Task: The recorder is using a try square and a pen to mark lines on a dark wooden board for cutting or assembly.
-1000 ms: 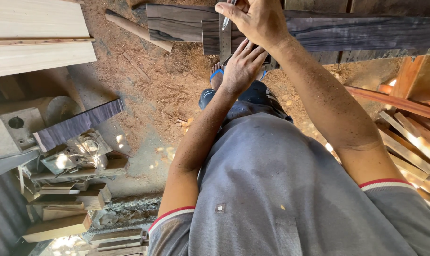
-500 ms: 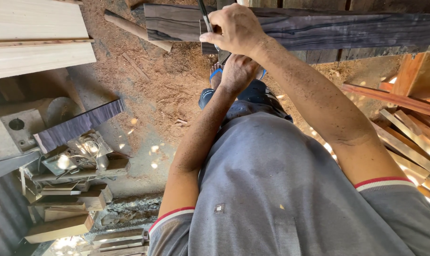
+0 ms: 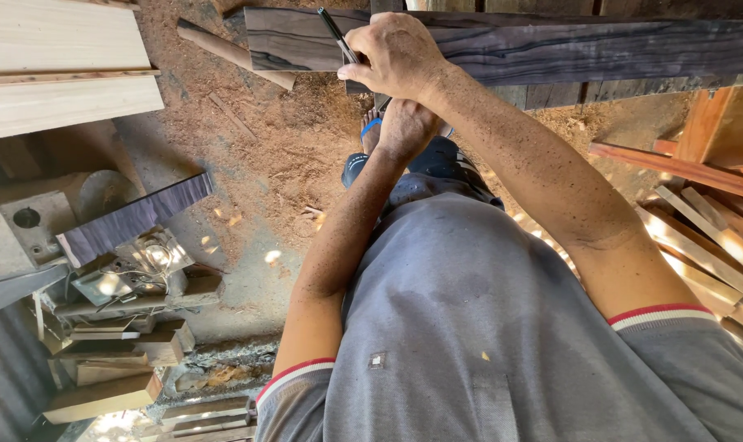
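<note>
Right hand (image 3: 400, 53) closed around dark pen (image 3: 337, 34), grip tight near its lower end, upper end slanting up-left. Pen lies over near edge of dark streaked plank (image 3: 551, 45), which runs across top of view. Left hand (image 3: 406, 127) just below right, under plank edge; fingers hidden, cannot tell whether grip closed or on what. Sawdust floor (image 3: 265, 139) beneath. Pale boards (image 3: 60, 65) upper left. Wood offcuts (image 3: 707, 237) at right.
</note>
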